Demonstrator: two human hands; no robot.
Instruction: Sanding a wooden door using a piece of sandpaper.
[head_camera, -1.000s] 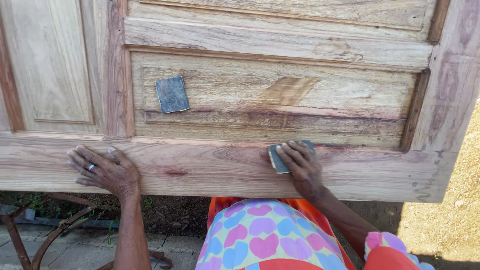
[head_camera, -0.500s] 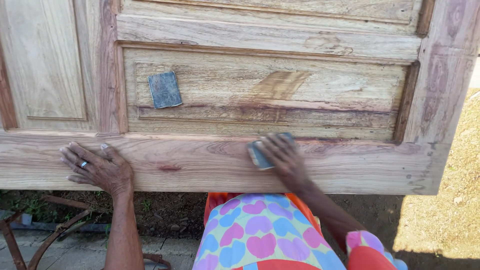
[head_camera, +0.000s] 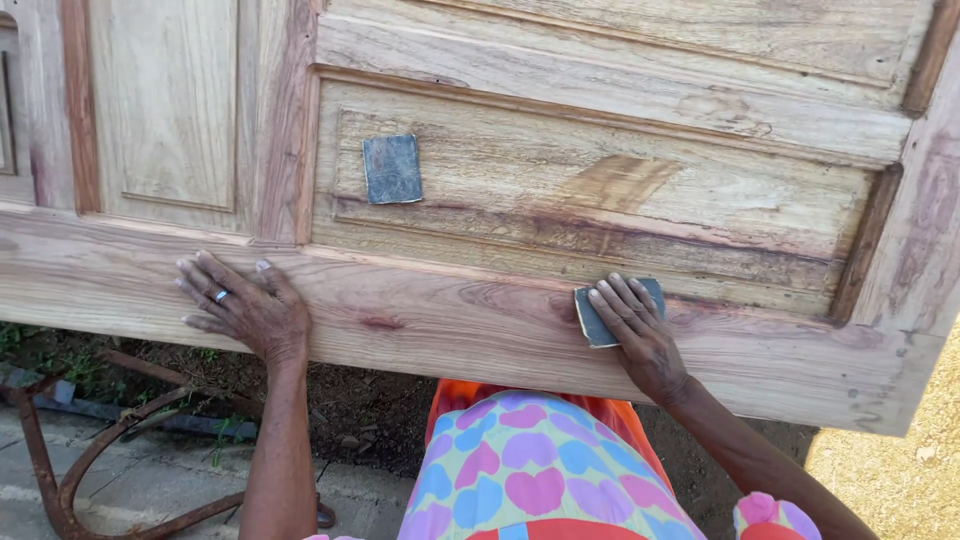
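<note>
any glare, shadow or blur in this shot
Head view: soft, even daylight on the wooden door, no glare; the ground at the lower right is bright and sunlit; dark shade under the door's bottom rail. Both the left hand and the right hand on the sandpaper look sharp, no motion blur.

The scene is lit by soft, even daylight; the wooden door panel (head_camera: 620, 200) is rendered brightly without glare. Direct sun is seen only on the sandy ground (head_camera: 900, 480) at lower right. Shadow is cast beneath the panel. Focus is sharp throughout; slight edge distortion is noted
</note>
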